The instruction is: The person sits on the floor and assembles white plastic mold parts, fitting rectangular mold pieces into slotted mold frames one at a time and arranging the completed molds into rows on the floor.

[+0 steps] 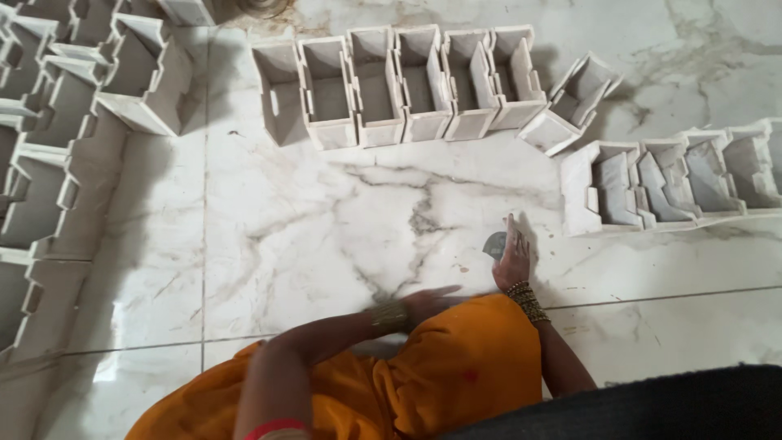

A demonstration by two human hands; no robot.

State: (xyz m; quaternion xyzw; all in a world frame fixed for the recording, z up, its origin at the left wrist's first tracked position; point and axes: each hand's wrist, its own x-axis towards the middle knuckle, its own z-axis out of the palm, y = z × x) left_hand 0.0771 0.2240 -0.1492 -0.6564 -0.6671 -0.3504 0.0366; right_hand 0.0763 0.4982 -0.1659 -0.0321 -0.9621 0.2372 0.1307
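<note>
Boxes (pixel 399 85): white, open, empty | right hand (pixel 513 259) fingers flat on grey disc (pixel 494 243) | left hand (pixel 430 300) fingers spread

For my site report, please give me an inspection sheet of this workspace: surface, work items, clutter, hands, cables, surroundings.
Surface: white marble floor with grey veins and tile joints; some small brownish spots.
Job's things: small grey disc-like piece on the floor, under the right hand; what it is cannot be told.
Clutter: nothing seen loose near the hands.
Hands: right hand pressed on the floor over the grey piece, bangles at the wrist; left hand blurred, above the orange cloth, seemingly holding nothing.
Cables: nothing seen.
Surroundings: row of white open-top stone boxes at the top, one box tilted beside it, another row at the right, more boxes at the left.
</note>
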